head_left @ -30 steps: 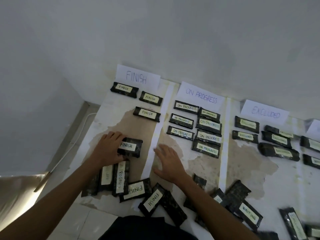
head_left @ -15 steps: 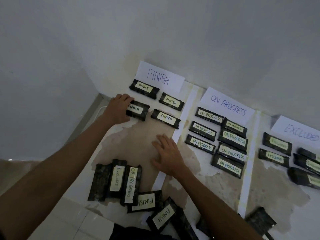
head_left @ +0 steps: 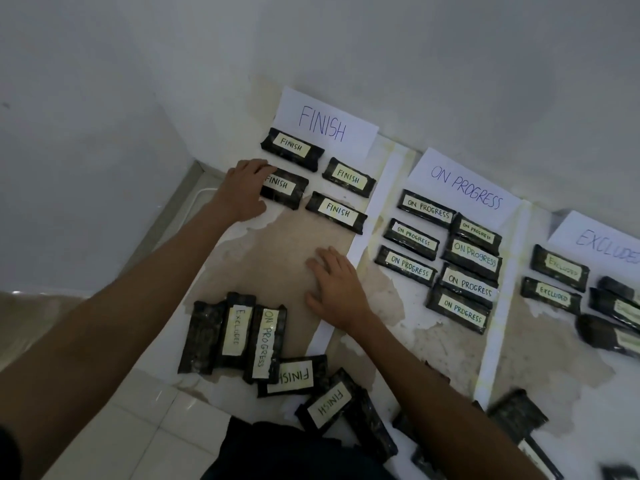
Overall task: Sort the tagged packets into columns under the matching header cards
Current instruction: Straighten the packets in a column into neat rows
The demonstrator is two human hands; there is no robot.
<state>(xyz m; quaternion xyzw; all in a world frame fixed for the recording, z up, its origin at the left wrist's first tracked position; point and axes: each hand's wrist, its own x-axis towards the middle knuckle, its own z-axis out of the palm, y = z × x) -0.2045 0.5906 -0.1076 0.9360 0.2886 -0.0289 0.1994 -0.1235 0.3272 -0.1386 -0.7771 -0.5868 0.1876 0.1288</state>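
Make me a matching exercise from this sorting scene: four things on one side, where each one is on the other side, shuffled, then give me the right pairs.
Things
1. left hand
2. right hand
3. FINISH header card
4. nearest EXCLUDED packet

Places
a. at the wall, heading the left column
b. flat on the bare floor, holding nothing
c. gripping the end of a FINISH packet
d. unsorted, beside an ON PROGRESS packet

Pairs: 1-c, 2-b, 3-a, 4-d

Three header cards [head_left: 325, 124], roughly twenty-five tagged packets [head_left: 341, 211], lower-right ones blurred
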